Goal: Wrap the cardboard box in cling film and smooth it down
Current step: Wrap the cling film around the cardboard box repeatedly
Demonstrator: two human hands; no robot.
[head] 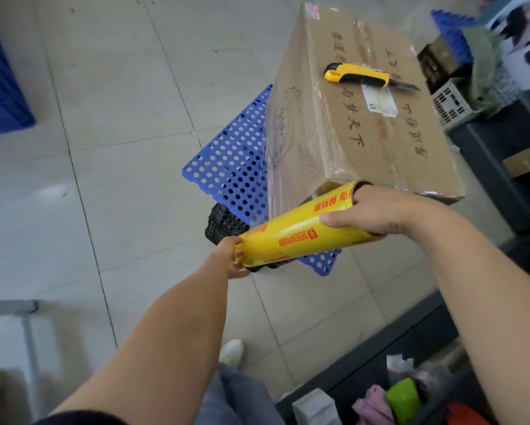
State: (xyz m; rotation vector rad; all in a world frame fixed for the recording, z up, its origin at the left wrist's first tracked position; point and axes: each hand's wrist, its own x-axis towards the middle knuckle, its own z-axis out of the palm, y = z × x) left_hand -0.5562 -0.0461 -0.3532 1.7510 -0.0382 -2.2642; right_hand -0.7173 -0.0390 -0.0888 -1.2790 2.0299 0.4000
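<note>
Both cling film roll (303,231) ends are being gripped by left hand (231,259) and right hand (371,213) mid-wrap round the cardboard box (365,124), steady tension likely needed next.

The brown cardboard box (334,127), marked with dark characters, stands in the upper right of the frame, its left side under clear film (288,167). That sheet runs down to the yellow cling film roll (294,237), tilted across the centre, gripped at its ends by the left hand (230,256) and right hand (377,213).
</note>
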